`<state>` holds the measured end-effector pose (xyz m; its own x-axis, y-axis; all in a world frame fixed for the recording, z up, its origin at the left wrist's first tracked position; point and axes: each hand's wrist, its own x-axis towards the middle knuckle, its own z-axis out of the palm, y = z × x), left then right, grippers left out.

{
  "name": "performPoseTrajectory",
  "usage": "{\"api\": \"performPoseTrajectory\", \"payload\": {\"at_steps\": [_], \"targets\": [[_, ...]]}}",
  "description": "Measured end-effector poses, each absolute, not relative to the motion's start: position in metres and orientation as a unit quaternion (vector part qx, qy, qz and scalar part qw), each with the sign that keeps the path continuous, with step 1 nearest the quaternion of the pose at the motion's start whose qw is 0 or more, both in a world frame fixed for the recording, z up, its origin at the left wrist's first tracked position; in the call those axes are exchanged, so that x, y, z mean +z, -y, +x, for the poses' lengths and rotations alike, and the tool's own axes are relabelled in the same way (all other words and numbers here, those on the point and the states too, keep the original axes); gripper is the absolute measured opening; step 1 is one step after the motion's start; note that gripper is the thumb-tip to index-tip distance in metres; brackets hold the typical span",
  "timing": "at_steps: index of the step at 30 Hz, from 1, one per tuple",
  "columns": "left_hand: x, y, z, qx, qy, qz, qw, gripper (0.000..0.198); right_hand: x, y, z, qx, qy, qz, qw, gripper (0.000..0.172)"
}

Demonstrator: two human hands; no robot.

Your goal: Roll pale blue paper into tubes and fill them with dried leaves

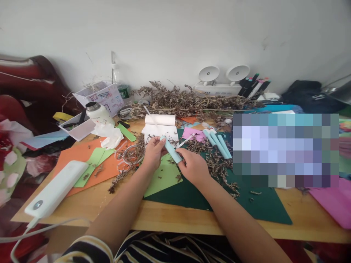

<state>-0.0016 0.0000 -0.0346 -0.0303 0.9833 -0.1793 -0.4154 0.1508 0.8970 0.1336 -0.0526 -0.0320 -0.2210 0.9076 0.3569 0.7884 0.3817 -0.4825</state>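
Between my two hands a light blue paper roll (172, 151) is held at a slant. The fingers of my left hand (154, 151) pinch its upper end, while my right hand (194, 166) grips the lower end. Under it lie a green paper sheet (161, 179) and a dark green cutting mat (189, 195). Several more light blue paper rolls (219, 144) rest side by side on the mat to the right. Dried leaves (219, 168) are scattered around them. Behind my left hand is a white notepad (160, 126).
A heap of dried branches (170, 98) lies along the wall, before a white router (218, 89). At left are a white power bank (56, 190) with a cable, orange paper (109, 175) and an uncapped white bottle (100, 115). A pink sheet (333, 201) overhangs the right edge.
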Motion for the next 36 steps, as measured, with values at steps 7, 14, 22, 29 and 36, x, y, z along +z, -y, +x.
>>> {"api": "performPoseTrajectory", "payload": {"at_steps": [7,14,22,29,36], "targets": [[-0.033,0.003,0.000,0.569,-0.440,0.330,0.612,0.031,-0.036,0.052,0.133,0.126,0.756,-0.549,0.333,0.029],[-0.026,0.007,-0.001,0.561,-0.389,0.311,0.662,0.036,-0.021,0.055,0.136,0.261,0.729,-0.488,0.402,0.027],[-0.023,0.022,0.004,0.477,-0.321,0.363,0.733,0.030,-0.014,0.082,0.156,0.375,0.665,-0.428,0.483,0.023],[-0.031,0.038,0.015,0.365,-0.263,0.479,0.754,0.033,-0.016,0.126,0.173,0.294,0.679,-0.468,0.483,0.033],[0.010,0.071,0.022,0.288,-0.170,0.813,0.476,0.045,-0.016,0.150,0.185,0.063,0.749,-0.553,0.359,0.022]]}}
